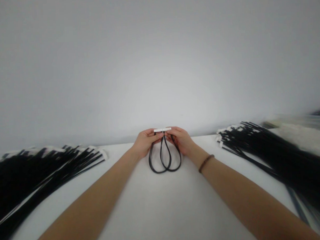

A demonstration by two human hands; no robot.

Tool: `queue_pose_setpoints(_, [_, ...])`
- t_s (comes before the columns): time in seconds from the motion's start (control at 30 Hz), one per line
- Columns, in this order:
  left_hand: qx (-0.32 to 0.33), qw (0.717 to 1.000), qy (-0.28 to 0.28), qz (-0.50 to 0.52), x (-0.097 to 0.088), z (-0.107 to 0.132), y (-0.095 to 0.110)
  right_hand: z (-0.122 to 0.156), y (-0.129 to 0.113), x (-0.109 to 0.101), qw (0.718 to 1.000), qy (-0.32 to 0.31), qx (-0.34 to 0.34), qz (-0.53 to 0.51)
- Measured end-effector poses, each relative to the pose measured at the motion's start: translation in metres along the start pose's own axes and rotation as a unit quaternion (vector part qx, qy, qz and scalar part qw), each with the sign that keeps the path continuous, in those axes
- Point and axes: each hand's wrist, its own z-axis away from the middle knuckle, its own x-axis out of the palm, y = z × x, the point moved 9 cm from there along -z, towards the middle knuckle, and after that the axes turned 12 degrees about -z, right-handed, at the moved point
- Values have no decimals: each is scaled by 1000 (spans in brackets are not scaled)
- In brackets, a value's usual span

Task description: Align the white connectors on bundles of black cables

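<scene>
My left hand (144, 143) and my right hand (182, 140) meet at the far middle of the white table (163, 211). Both pinch a black cable (164, 158) folded into two hanging loops. The cable's white ends (162, 129) sit side by side between my fingertips. The loops rest on the table just below my hands. A brown bead bracelet (206, 163) circles my right wrist.
A large fan of black cables with white ends (33, 173) lies on the left of the table. Another such pile (276, 154) lies on the right, reaching the near right edge. A plain grey wall stands right behind the table's far edge.
</scene>
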Motion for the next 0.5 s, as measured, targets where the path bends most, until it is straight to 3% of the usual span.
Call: queue_pose_setpoints(0.5, [2,1000,-1,12,1,1,0,0,-1,1,1000,-13,-2,-7])
